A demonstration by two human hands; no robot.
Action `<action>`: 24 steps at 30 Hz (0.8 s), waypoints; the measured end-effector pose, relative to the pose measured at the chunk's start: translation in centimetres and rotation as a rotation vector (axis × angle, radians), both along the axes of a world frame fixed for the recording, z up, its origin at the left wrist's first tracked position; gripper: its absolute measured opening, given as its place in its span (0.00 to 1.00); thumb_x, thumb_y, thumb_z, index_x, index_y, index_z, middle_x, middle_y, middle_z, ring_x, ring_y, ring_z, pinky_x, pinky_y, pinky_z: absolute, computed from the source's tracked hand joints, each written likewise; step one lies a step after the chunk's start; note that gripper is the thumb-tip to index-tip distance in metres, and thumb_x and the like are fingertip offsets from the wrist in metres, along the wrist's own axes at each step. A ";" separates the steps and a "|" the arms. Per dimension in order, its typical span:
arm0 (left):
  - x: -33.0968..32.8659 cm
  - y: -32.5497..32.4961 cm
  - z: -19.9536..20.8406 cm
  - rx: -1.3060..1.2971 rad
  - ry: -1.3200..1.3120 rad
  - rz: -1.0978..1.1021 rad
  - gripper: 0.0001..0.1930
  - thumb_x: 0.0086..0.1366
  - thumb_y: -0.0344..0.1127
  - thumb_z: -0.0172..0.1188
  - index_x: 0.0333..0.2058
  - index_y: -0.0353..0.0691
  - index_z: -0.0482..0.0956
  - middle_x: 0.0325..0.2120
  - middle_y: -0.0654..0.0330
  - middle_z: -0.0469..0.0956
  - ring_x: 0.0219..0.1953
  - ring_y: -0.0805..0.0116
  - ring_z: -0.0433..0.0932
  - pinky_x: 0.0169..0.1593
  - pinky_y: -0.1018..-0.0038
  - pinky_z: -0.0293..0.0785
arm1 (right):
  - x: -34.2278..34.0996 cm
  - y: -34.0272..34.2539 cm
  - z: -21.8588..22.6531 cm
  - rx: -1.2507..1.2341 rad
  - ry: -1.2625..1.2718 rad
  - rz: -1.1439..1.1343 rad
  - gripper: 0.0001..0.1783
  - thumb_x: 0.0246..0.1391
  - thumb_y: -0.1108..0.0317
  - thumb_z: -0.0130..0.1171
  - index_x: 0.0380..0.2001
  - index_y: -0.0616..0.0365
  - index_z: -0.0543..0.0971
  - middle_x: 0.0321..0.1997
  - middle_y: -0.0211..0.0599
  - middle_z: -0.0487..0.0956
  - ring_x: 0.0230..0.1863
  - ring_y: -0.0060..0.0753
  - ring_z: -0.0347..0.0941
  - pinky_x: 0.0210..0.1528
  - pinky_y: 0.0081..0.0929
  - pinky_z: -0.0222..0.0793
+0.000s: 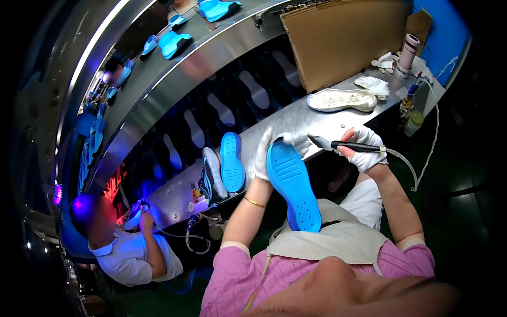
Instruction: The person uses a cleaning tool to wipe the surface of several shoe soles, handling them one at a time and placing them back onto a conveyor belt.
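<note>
My left hand (262, 156), in a white glove, grips a bright blue shoe sole (294, 185) by its far end. Small holes and raised bars mark the sole's visible face, and its near end reaches down to my apron. Between the bare fingertips of my right hand (364, 147), otherwise wrapped in a white glove, is a black-handled brush (357, 146) with a thin hose at its back end. The bristle tip points left, close to the sole's far end; whether they touch I cannot tell. Another blue sole (232, 162) and a dark shoe upper (212, 177) lie left on the metal bench.
A white sole (342, 100) and white cloths (373, 86) lie on the bench (274, 120) at the right. Cardboard (348, 42) stands behind them, beside a pink flask (408, 52). A conveyor (132, 113) carries blue soles. A co-worker (124, 253) sits at the left.
</note>
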State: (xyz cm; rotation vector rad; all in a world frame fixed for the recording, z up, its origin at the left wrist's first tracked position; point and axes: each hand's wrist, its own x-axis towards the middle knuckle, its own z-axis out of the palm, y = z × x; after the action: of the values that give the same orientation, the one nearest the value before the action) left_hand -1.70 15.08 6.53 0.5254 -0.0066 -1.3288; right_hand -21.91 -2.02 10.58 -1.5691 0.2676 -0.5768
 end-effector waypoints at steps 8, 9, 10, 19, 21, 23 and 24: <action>-4.9 1.1 -3.7 -0.297 0.110 0.014 0.44 0.59 0.76 0.42 0.62 0.47 0.64 0.60 0.49 0.67 0.61 0.37 0.65 0.62 0.35 0.57 | 2.3 1.7 -1.7 -0.180 0.035 -0.002 0.07 0.48 0.70 0.66 0.29 0.57 0.78 0.23 0.31 0.79 0.26 0.19 0.74 0.31 0.20 0.71; -5.1 0.8 -3.7 -0.312 0.120 0.065 0.43 0.60 0.76 0.42 0.61 0.47 0.65 0.58 0.49 0.68 0.60 0.39 0.67 0.61 0.36 0.60 | 3.2 1.8 -1.7 -0.179 -0.022 -0.016 0.08 0.48 0.70 0.66 0.31 0.58 0.77 0.24 0.31 0.78 0.27 0.18 0.73 0.32 0.20 0.71; -5.2 0.3 -3.7 -0.274 0.112 0.135 0.42 0.60 0.75 0.42 0.61 0.47 0.65 0.57 0.49 0.69 0.59 0.41 0.68 0.60 0.38 0.63 | 4.0 1.9 -1.7 -0.188 -0.037 -0.050 0.09 0.48 0.72 0.66 0.32 0.59 0.76 0.26 0.31 0.78 0.28 0.17 0.73 0.33 0.19 0.71; -7.3 -3.1 -4.7 -0.171 -0.135 0.400 0.36 0.67 0.69 0.38 0.58 0.44 0.67 0.54 0.53 0.71 0.55 0.58 0.71 0.63 0.62 0.65 | 4.9 3.8 -1.2 -0.444 -0.232 -0.030 0.09 0.47 0.79 0.62 0.34 0.59 0.76 0.26 0.34 0.77 0.27 0.20 0.75 0.34 0.19 0.72; -6.8 -2.5 -4.8 -0.236 -0.080 0.366 0.36 0.66 0.69 0.39 0.58 0.44 0.67 0.54 0.50 0.70 0.55 0.56 0.72 0.63 0.61 0.66 | 4.8 4.2 -1.3 -0.219 -0.133 0.045 0.09 0.47 0.79 0.62 0.34 0.59 0.75 0.25 0.33 0.77 0.27 0.19 0.75 0.33 0.19 0.72; -6.3 -1.7 -4.6 -0.191 -0.039 0.340 0.36 0.66 0.68 0.41 0.58 0.43 0.67 0.54 0.52 0.71 0.54 0.56 0.72 0.62 0.60 0.67 | 4.8 4.3 -1.4 -0.161 -0.197 -0.030 0.09 0.47 0.78 0.63 0.33 0.58 0.76 0.25 0.34 0.78 0.26 0.22 0.75 0.33 0.21 0.72; -6.2 -1.6 -4.5 -0.162 -0.119 0.332 0.38 0.65 0.70 0.41 0.60 0.44 0.65 0.55 0.52 0.70 0.55 0.55 0.71 0.62 0.60 0.67 | 4.7 4.4 -1.4 -0.270 -0.207 0.000 0.09 0.46 0.78 0.63 0.33 0.58 0.76 0.25 0.35 0.78 0.26 0.24 0.76 0.33 0.22 0.72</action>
State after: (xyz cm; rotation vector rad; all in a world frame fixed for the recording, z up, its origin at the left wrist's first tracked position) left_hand -7.87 13.51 1.99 0.4451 -0.1198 -0.9621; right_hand -17.22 2.34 9.19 -1.7518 0.0333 -0.7947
